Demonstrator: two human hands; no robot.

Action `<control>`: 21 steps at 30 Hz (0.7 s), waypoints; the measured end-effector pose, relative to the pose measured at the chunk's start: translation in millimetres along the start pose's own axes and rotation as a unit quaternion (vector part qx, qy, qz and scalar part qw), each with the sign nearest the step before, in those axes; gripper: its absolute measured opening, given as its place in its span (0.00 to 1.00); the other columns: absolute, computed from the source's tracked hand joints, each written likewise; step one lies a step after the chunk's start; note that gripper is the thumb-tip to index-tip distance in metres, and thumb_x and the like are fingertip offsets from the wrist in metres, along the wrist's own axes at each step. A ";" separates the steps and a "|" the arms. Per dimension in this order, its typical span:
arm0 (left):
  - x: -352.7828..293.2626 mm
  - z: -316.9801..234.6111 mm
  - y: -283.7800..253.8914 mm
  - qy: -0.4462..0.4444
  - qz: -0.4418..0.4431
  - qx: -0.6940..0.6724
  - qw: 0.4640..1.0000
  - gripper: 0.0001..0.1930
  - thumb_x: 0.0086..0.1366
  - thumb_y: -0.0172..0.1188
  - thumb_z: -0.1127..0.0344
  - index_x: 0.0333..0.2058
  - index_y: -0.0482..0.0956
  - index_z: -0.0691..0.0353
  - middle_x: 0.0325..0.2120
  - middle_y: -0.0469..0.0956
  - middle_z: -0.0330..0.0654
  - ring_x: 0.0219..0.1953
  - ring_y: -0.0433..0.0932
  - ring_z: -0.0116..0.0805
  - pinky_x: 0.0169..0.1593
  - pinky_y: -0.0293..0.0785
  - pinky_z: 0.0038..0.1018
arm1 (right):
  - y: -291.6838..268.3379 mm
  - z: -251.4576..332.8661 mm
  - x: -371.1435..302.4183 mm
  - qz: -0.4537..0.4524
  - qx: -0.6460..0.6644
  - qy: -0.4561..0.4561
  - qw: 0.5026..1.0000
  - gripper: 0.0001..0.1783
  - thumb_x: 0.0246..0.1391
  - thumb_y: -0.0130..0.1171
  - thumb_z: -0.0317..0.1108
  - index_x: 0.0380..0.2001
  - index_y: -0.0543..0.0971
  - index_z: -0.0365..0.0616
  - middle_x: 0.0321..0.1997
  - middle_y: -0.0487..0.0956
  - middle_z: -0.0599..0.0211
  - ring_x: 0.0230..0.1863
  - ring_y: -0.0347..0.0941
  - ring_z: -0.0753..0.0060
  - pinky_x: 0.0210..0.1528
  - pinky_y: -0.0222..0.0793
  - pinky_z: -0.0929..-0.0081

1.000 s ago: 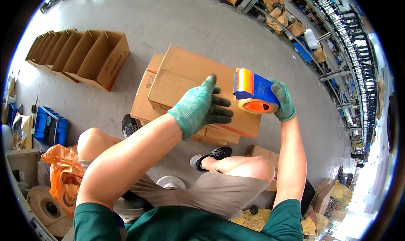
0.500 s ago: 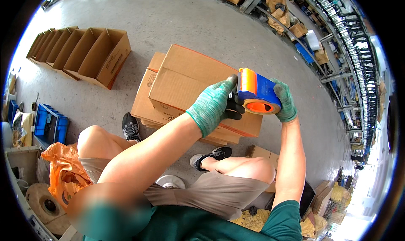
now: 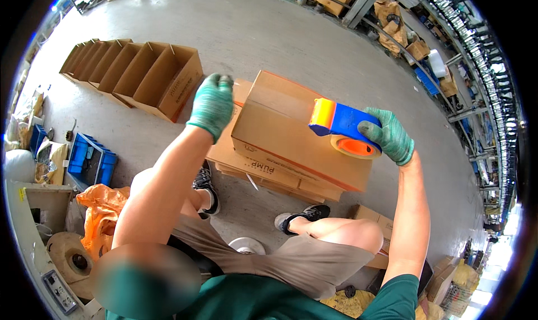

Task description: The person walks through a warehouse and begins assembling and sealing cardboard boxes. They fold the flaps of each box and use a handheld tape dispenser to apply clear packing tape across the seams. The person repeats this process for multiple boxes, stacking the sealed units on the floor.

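Note:
My right hand (image 3: 392, 135), in a green knit glove with dark fingertips, grips a blue and orange tape dispenser (image 3: 350, 121). A roll of tape (image 3: 356, 146) with an orange hub sits on it. The dispenser is over the right part of a closed cardboard box (image 3: 291, 127), which lies on flat cardboard (image 3: 224, 152). Left of the box, my gloved left hand (image 3: 213, 104) is raised with its fingers drawn together; I see nothing in them. A thin pale strip (image 3: 252, 181) shows at the near side of the stack.
A row of open cardboard boxes (image 3: 131, 73) stands on the floor at far left. A blue crate (image 3: 91, 160) and an orange bag (image 3: 103, 213) are at my left. Shelving (image 3: 448, 118) lines the right. My shoes (image 3: 302, 216) are close to the stack.
My left hand has left the dispenser and moved left, past the box's edge. My right hand still holds the dispenser, now tilted somewhat differently. The pale strip has appeared by the stack.

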State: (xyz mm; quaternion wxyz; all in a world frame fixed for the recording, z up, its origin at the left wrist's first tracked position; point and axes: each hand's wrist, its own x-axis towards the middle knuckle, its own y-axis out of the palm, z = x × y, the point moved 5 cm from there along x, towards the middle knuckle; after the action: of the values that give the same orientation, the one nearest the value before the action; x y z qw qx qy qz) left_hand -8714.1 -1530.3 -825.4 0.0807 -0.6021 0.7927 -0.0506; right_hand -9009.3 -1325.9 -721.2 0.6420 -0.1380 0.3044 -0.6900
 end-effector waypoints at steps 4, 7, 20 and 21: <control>-6.0 13.5 4.3 -0.158 0.050 -0.217 0.962 0.11 0.75 0.47 0.61 0.42 0.72 0.62 0.32 0.72 0.40 0.30 0.78 0.35 0.36 0.85 0.33 | 9.7 14.0 5.8 0.010 -0.042 0.024 0.999 0.30 0.52 0.66 0.61 0.30 0.82 0.40 0.22 0.74 0.75 0.27 0.66 0.83 0.29 0.66 0.76; -4.5 25.4 8.5 -0.177 0.057 -0.187 0.965 0.12 0.75 0.47 0.61 0.41 0.74 0.63 0.33 0.75 0.41 0.31 0.78 0.33 0.37 0.82 0.31 | 11.5 11.4 10.8 0.025 -0.053 0.028 0.998 0.31 0.51 0.65 0.62 0.29 0.82 0.39 0.21 0.73 0.73 0.25 0.67 0.82 0.28 0.66 0.76; 8.9 16.4 29.5 0.158 0.173 -0.018 0.972 0.21 0.74 0.51 0.58 0.62 0.69 0.57 0.63 0.65 0.50 0.60 0.69 0.40 0.64 0.66 0.33 | 14.0 16.0 10.1 0.003 -0.040 0.032 0.999 0.35 0.50 0.66 0.62 0.41 0.81 0.35 0.30 0.80 0.65 0.32 0.74 0.74 0.37 0.73 0.70; 2.6 -8.9 40.2 0.175 0.232 0.013 0.957 0.19 0.75 0.49 0.59 0.61 0.70 0.55 0.67 0.61 0.50 0.65 0.66 0.40 0.65 0.64 0.34 | 13.3 15.0 11.7 0.003 -0.042 0.018 0.999 0.35 0.51 0.66 0.61 0.41 0.81 0.35 0.30 0.80 0.65 0.32 0.74 0.74 0.36 0.73 0.70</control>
State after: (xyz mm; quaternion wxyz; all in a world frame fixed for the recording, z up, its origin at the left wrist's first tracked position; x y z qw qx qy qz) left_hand -8754.6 -1522.0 -823.9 -0.0416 -0.3820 0.9118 -0.1452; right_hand -8991.6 -1340.7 -719.8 0.6326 -0.1515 0.3446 -0.6768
